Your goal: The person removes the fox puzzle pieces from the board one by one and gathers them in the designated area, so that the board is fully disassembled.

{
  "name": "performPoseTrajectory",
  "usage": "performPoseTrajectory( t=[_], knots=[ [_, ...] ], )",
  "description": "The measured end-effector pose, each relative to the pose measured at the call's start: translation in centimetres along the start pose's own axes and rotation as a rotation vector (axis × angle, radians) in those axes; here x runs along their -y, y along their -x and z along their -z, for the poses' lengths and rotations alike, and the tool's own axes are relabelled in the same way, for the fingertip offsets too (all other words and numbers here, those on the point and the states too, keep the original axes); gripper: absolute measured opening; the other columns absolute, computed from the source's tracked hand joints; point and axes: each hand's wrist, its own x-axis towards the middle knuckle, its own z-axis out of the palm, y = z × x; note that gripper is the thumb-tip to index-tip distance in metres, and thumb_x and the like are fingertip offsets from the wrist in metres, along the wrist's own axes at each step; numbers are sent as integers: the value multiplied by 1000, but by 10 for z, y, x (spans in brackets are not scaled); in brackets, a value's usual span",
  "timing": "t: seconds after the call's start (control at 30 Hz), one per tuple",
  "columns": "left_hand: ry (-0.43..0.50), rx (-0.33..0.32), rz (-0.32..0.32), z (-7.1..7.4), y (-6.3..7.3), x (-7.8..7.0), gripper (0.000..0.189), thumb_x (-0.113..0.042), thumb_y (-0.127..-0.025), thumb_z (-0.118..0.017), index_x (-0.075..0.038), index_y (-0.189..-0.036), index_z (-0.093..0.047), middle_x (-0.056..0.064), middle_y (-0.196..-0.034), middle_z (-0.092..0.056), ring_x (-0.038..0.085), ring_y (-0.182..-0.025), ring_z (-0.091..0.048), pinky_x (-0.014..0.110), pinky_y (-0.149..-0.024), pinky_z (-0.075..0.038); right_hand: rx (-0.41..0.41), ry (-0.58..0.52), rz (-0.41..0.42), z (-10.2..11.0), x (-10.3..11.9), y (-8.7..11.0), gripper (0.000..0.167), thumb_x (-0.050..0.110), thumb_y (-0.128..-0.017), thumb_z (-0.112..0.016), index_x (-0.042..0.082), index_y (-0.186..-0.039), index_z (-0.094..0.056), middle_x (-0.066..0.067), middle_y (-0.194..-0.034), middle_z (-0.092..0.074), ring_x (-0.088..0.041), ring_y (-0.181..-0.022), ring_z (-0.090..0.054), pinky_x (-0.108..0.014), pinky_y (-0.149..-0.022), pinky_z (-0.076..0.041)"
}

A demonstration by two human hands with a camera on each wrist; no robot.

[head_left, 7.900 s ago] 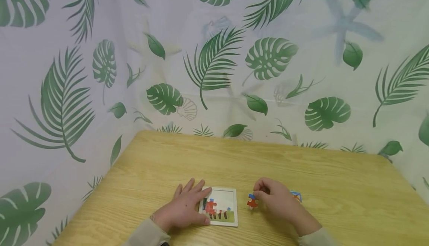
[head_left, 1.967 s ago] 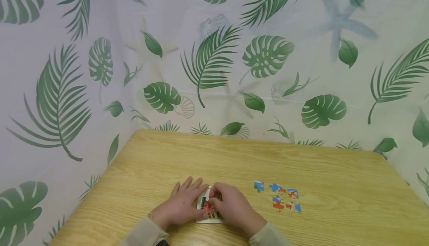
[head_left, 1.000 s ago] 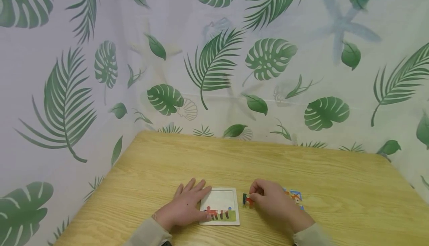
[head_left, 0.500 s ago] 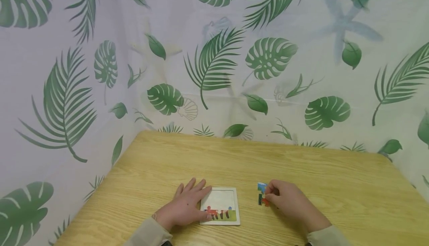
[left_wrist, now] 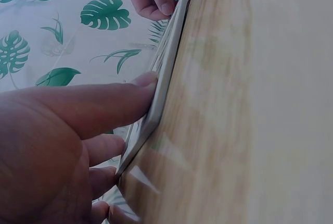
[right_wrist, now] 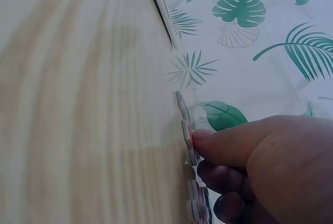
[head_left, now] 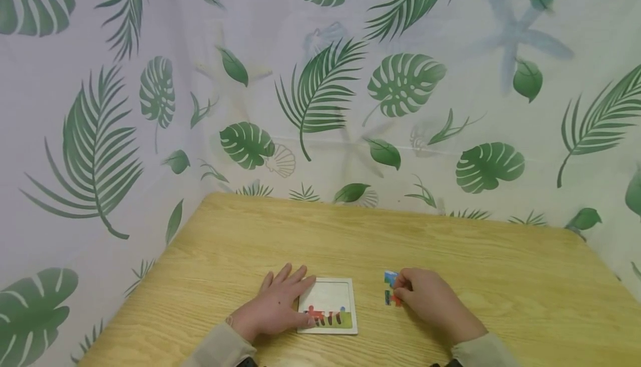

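My left hand (head_left: 277, 303) lies spread at the left side of a white-framed puzzle tray (head_left: 354, 306), fingertips at its upper left corner and thumb on its lower left. Along the tray's bottom, joined puzzle pieces (head_left: 334, 320) show red, striped legs and green ground; the part above is bare. To the right, my right hand (head_left: 430, 297) pinches a red puzzle piece with a dark green edge (head_left: 392, 298) at table level. A blue puzzle piece (head_left: 390, 278) lies just beyond it. In the right wrist view, the thumb touches a thin piece (right_wrist: 187, 135), with fingers curled behind.
More puzzle pieces (right_wrist: 196, 203) lie under the right hand, mostly hidden from the head view. The wooden table (head_left: 320, 239) reaches back to a leaf-patterned curtain (head_left: 320, 178) on the far and left sides.
Two seconds ago my right hand was over the tray. It has since taken the red, dark-edged piece out and carried it right, down beside the blue piece. My left hand stays put.
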Motion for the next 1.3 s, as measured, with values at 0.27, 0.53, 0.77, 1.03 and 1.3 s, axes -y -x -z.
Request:
performPoseTrajectory(
  t=[0.27, 0.53, 0.77, 1.03, 1.3],
  knots=[
    [18, 6, -1, 1, 0, 0, 85, -49, -88, -74, -14, -157, -39, 14, -166, -22, 41, -153, -6, 68, -115, 1, -26, 51, 6, -1, 4, 1, 22, 13, -94, -71, 22, -77, -62, 10, -70, -56, -11, -64, -48, -33, -62, -41],
    [22, 10, -5, 1, 0, 1, 84, -46, -89, -74, -14, -158, -39, 13, -166, -22, 41, -153, -6, 68, -115, 1, -46, 52, 13, -3, 3, 2, 21, 14, -94, -70, 22, -77, -61, 9, -69, -53, -11, -62, -46, -32, -60, -39],
    [20, 11, -3, 1, -1, -1, 83, -42, -87, -73, -13, -157, -39, 13, -166, -22, 41, -153, -6, 68, -115, 0, -67, 5, 30, -1, 9, 5, 18, 15, -96, -69, 22, -80, -64, 12, -71, -57, -10, -62, -48, -29, -59, -40],
    [11, 6, -5, -1, -2, 0, 85, -41, -85, -72, -13, -157, -39, 13, -166, -23, 41, -153, -7, 68, -115, -1, -94, -36, 83, -8, 22, 6, 11, 14, -94, -71, 21, -86, -68, 12, -75, -56, -9, -68, -50, -28, -63, -44],
    [23, 6, -1, 0, 0, -1, 86, -43, -85, -72, -13, -158, -38, 14, -166, -22, 41, -153, -6, 67, -116, 1, -36, -61, 132, -21, 43, 8, 1, 20, -95, -70, 20, -94, -70, 13, -76, -56, -7, -69, -50, -29, -66, -45]
  ],
)
